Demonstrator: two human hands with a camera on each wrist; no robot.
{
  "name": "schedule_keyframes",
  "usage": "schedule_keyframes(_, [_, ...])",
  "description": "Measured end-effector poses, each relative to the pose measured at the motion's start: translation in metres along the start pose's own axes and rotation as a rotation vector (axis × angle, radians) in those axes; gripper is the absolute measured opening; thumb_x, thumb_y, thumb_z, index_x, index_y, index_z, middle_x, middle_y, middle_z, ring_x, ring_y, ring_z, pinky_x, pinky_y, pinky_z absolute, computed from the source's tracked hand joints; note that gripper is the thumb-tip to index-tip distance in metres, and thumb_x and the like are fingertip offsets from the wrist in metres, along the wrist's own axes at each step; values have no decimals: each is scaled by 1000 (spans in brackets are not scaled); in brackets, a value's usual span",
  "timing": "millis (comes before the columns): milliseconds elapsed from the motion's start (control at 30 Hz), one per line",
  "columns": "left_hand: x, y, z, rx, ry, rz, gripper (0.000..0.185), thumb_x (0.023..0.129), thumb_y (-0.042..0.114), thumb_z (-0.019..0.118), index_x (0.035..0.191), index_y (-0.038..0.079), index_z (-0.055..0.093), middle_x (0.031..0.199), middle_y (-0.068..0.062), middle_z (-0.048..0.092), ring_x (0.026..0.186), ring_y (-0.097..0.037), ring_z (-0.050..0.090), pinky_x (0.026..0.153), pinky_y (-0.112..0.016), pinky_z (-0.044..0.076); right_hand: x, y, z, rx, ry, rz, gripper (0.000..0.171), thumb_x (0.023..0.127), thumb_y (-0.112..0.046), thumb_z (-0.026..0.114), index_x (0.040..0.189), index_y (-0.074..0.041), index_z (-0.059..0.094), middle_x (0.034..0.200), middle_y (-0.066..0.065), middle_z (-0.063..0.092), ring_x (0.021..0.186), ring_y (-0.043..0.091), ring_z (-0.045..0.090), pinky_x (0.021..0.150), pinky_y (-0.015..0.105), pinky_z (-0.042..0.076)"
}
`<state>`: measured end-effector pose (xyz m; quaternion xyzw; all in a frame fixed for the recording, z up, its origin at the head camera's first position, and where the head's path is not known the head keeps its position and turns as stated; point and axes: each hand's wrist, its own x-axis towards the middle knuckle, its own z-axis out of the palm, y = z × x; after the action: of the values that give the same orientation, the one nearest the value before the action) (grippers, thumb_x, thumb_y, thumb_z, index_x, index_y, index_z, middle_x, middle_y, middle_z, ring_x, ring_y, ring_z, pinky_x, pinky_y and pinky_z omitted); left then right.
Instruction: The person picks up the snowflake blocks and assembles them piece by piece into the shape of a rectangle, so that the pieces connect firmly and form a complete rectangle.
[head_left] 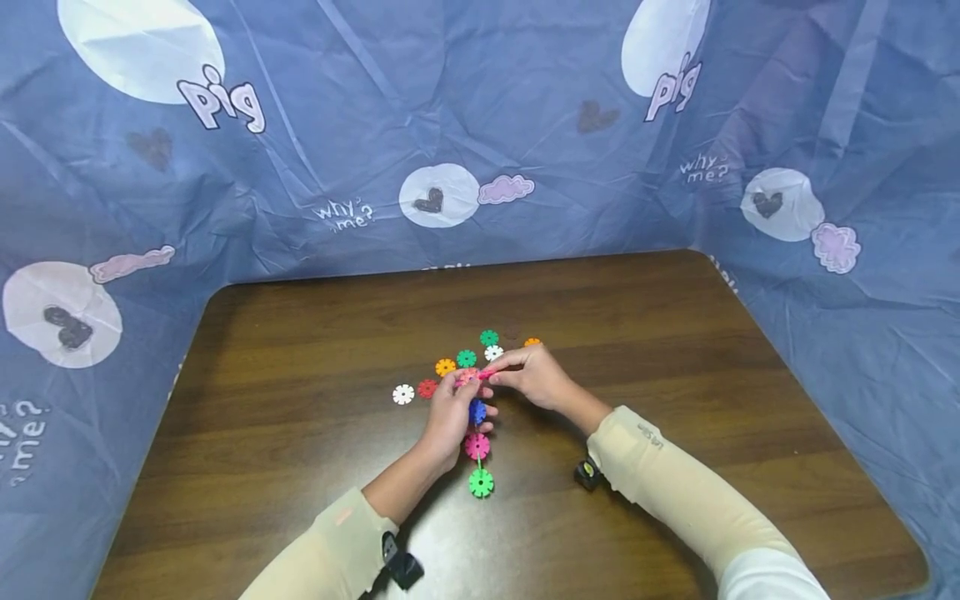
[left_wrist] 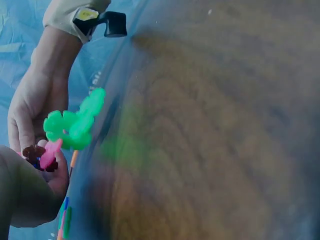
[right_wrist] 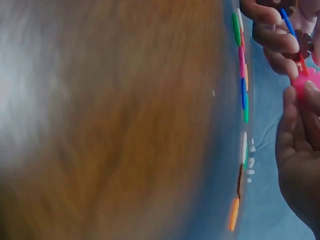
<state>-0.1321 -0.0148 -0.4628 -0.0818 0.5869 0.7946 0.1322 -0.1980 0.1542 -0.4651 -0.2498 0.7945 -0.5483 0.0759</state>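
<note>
My left hand (head_left: 446, 417) holds a chain of linked notched plastic discs. From it hang a blue disc (head_left: 478, 412), a pink disc (head_left: 477, 446) and, at the near end, a bright green disc (head_left: 481, 482). Green pieces (left_wrist: 70, 130) of the chain stick out past the fingers in the left wrist view, beside a dark brown disc (left_wrist: 33, 153). My right hand (head_left: 542, 380) pinches another pink disc (right_wrist: 303, 84) between thumb and fingers. That disc meets a red piece (right_wrist: 302, 65) at the left hand's end of the chain; fingers partly hide the joint.
Several loose discs lie flat on the wooden table (head_left: 300, 350) just beyond the hands, among them a white disc (head_left: 403, 394), a red disc (head_left: 427, 389) and an orange disc (head_left: 446, 367). Another orange disc (head_left: 533, 342) lies behind my right hand. A printed blue curtain (head_left: 480, 108) surrounds the table's far sides.
</note>
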Motion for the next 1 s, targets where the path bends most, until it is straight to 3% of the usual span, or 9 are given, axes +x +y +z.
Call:
schedule_keyframes(100, [3, -1, -1, 9, 11, -18, 21, 100, 13, 46, 117, 1, 46, 100, -23, 60, 62, -16, 63, 50, -25, 54, 3, 2, -13, -23, -44, 28, 16, 85, 1, 69, 100, 1, 73, 97, 12, 71, 87, 18, 67, 76, 31, 56])
schedule_keyframes(167, [4, -3, -2, 6, 14, -14, 18, 99, 11, 46, 114, 0, 47, 100, -24, 61, 62, -16, 63, 51, -25, 54, 5, 2, -27, -87, -8, 82, 18, 85, 3, 67, 103, 2, 71, 96, 15, 70, 81, 19, 67, 71, 31, 57])
schedule_keyframes(333, [5, -4, -5, 0, 23, -7, 18, 97, 5, 47, 113, -3, 49, 106, -29, 60, 66, -16, 65, 54, -25, 54, 7, 3, -57, -388, 117, 239, 17, 84, -3, 68, 101, -1, 71, 85, 8, 69, 74, 17, 63, 65, 31, 53])
schedule_keyframes(500, [6, -3, -7, 2, 35, 18, 25, 96, 3, 48, 119, -7, 47, 110, -31, 60, 68, -17, 66, 54, -25, 54, 10, 13, -58, -664, 63, 306, 28, 84, -21, 71, 106, -4, 70, 88, 5, 67, 82, 23, 61, 71, 38, 51])
schedule_keyframes(633, [7, -2, -6, 17, 21, 20, 30, 95, 2, 48, 123, -8, 46, 111, -30, 61, 67, -17, 67, 53, -24, 53, 13, 22, -52, -770, 56, 371, 33, 83, -26, 72, 108, -4, 66, 95, 10, 64, 89, 28, 59, 74, 43, 50])
schedule_keyframes(833, [7, -2, -7, 26, 11, 16, 34, 93, 2, 54, 124, -6, 46, 112, -26, 62, 68, -18, 67, 51, -21, 50, 18, 24, -53, -740, 19, 431, 32, 74, -23, 81, 91, -6, 60, 86, 8, 60, 81, 27, 56, 73, 40, 48])
schedule_keyframes(900, [7, -2, -8, 38, 9, 18, 35, 93, 4, 57, 124, -6, 47, 112, -25, 62, 70, -20, 68, 52, -21, 50, 17, 22, -52, -641, 28, 428, 26, 74, -16, 80, 86, -6, 59, 78, 5, 61, 74, 23, 58, 67, 35, 49])
schedule_keyframes(1000, [7, -1, -8, 49, -9, 10, 38, 93, 8, 60, 126, -5, 46, 114, -26, 61, 72, -20, 68, 54, -23, 52, 10, 19, -45, -313, 53, 426, 14, 79, -1, 71, 85, -1, 59, 71, 6, 63, 63, 19, 59, 57, 30, 51])
